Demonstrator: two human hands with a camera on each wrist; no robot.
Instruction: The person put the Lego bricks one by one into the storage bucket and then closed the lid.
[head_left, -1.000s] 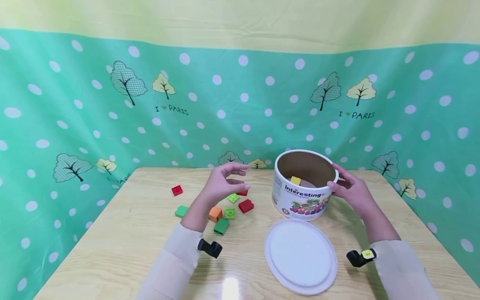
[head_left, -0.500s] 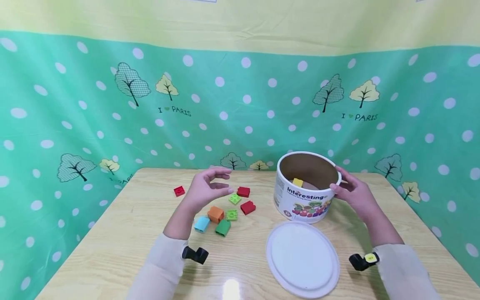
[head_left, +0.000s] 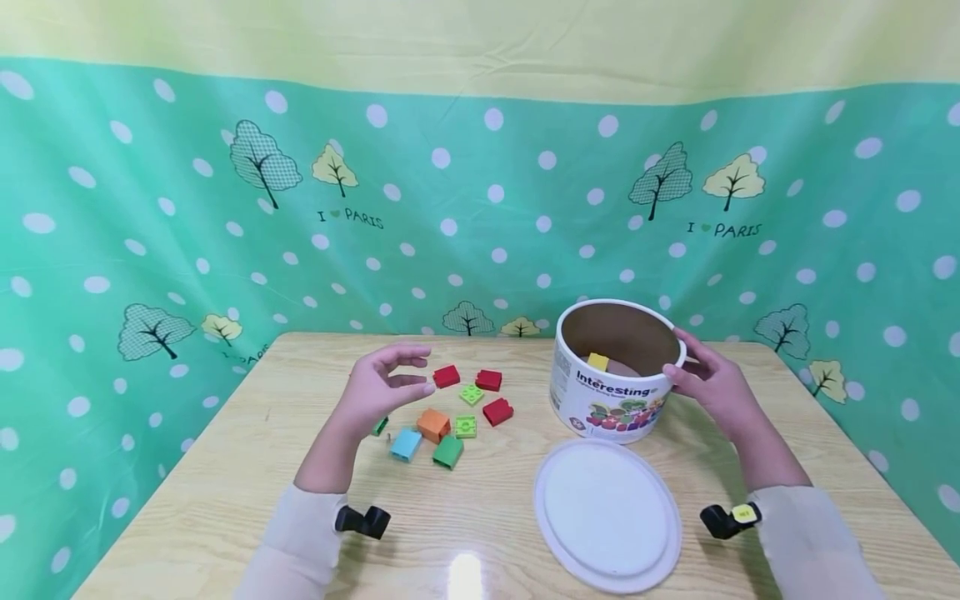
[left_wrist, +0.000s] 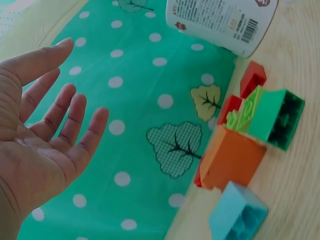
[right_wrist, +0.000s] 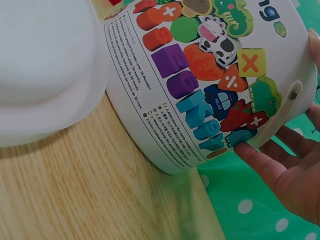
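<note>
My left hand (head_left: pixel 375 396) hovers over the left part of the table, fingers loosely bent and apart from the thumb, holding nothing. To its right lie loose toy bricks: red ones (head_left: pixel 446 376), lime ones (head_left: pixel 465 427), an orange one (head_left: pixel 433 425), a light blue one (head_left: pixel 406 445) and a green one (head_left: pixel 448 452). Another green brick (head_left: pixel 380 426) is partly hidden by the hand. My right hand (head_left: pixel 708 383) holds the right side of a white round bucket (head_left: pixel 603 408), thumb in front. Inside the bucket sits a yellow block (head_left: pixel 597 362).
A round white lid (head_left: pixel 607 512) lies flat in front of the bucket. The wooden table (head_left: pixel 465 508) ends at a green dotted curtain (head_left: pixel 495 217) behind it. In the right wrist view, a pale handle strap (right_wrist: pixel 287 107) runs along the bucket's side.
My left hand has moved left, away from the bucket, uncovering the light blue brick and a red brick. The right hand keeps its place at the bucket.
</note>
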